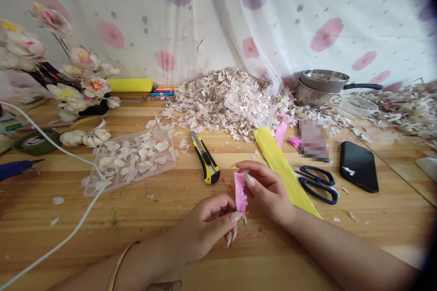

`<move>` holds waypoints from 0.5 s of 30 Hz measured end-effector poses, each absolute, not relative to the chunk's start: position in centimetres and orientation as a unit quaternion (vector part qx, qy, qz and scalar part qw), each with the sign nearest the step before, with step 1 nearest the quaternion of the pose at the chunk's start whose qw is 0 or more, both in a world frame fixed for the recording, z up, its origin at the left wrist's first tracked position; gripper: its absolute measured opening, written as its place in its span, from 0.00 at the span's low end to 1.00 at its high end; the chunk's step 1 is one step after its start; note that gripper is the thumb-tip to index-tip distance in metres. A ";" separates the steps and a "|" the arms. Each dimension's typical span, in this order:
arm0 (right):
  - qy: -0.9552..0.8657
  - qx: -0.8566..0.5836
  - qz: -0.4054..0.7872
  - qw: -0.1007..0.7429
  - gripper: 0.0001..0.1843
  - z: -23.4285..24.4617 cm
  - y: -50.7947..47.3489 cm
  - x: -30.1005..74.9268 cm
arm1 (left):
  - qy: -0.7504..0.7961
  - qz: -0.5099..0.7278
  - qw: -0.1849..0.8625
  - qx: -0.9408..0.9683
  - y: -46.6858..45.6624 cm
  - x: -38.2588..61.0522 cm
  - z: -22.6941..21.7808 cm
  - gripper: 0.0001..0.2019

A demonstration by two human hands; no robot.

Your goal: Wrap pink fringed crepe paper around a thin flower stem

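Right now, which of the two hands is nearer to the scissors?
Right. The right hand is to the left of the scissors, with the yellow strip between them. The left hand is farther left and lower in the picture.

We are looking at a handicraft workspace, whether at home or in a workshop we cannot tell: pale petal-like pieces (pixel 211 100) are lying heaped at upper centre, flowers (pixel 83 59) are standing at upper left, and a compartment tray (pixel 143 173), a utility knife (pixel 205 159) and scissors (pixel 319 183) are sharing the wooden bench (pixel 119 218) across mid-frame.
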State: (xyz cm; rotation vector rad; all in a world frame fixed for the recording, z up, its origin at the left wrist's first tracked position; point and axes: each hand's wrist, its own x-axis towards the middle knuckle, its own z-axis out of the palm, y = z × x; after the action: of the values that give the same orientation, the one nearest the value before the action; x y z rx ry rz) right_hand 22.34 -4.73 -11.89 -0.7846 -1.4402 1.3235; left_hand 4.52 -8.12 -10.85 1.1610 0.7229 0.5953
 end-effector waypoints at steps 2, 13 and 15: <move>-0.634 -0.312 0.508 0.493 0.09 -11.8 -4.7 22.4 | 0.330 0.259 0.730 0.539 -8.1 4.5 -11.0 0.15; -0.696 -0.277 0.453 0.484 0.12 -12.5 -5.0 22.2 | 0.376 0.330 0.638 0.586 -7.6 3.8 -10.7 0.16; -0.715 -0.274 0.426 0.481 0.12 -12.5 -5.1 22.2 | 0.401 0.329 0.610 0.599 -7.7 3.8 -10.7 0.15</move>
State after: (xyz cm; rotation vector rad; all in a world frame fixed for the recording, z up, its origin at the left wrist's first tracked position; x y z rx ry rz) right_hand 22.23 -5.13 -12.46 -0.6690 -1.7436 1.0390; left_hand 3.75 -7.70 -10.70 1.3835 0.9249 0.7597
